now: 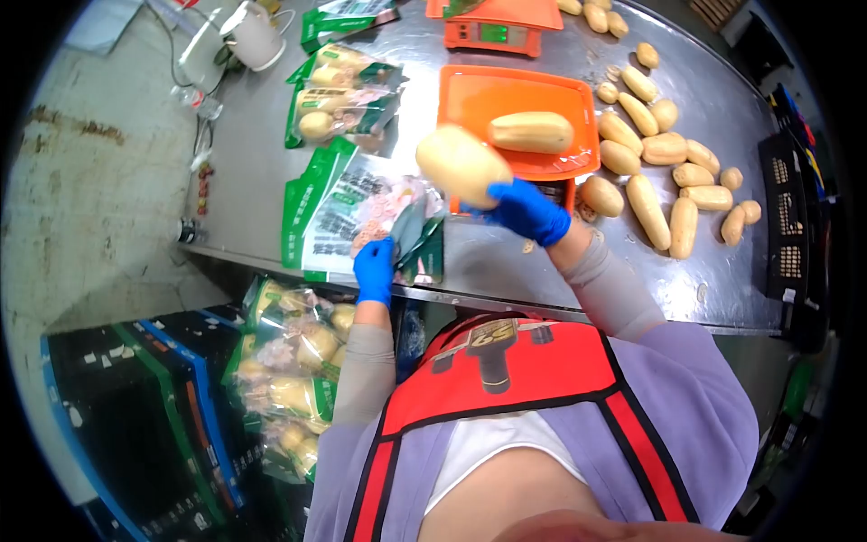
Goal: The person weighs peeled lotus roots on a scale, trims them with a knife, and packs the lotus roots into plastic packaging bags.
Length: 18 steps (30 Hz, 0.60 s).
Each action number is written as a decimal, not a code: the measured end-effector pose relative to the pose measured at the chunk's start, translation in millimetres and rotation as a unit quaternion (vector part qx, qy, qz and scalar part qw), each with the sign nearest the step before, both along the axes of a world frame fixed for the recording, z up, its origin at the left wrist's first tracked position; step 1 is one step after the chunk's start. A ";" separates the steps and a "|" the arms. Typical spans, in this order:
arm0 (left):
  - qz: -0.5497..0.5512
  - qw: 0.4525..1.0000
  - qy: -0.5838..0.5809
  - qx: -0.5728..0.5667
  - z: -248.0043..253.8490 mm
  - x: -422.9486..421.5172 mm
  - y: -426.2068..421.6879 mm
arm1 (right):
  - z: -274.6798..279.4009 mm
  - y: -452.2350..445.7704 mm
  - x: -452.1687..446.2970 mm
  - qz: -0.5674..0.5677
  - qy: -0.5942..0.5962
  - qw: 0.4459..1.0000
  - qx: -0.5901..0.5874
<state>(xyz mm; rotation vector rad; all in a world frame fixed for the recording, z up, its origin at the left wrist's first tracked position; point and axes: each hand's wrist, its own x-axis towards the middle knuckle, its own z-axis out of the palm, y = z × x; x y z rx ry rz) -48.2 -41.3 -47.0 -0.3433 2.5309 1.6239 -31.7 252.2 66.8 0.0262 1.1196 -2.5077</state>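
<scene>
My right hand [526,210], in a blue glove, is closed on the lower end of a large pale yellow vegetable [462,164], slightly blurred, held above the table. Beside it, another long one [531,132] lies on the orange tray [517,90]. My left hand [374,267], also gloved in blue, has its fingers at the lower edge of a flat printed bag [348,212] in a stack of green-and-clear bags. The bag's edge appears pinched between those fingers.
Loose vegetables [665,148] lie on the right of the metal table [623,275]. An orange scale [492,34] stands behind the tray. Filled bags [343,99] lie at the back left, others [293,375] below the table edge. A black crate [784,212] is far right.
</scene>
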 end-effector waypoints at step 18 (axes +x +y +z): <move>-0.169 0.937 0.301 -0.052 73.7 -13.8 -5.5 | -46.6 -82.4 -5.0 -0.021 0.322 0.784 0.530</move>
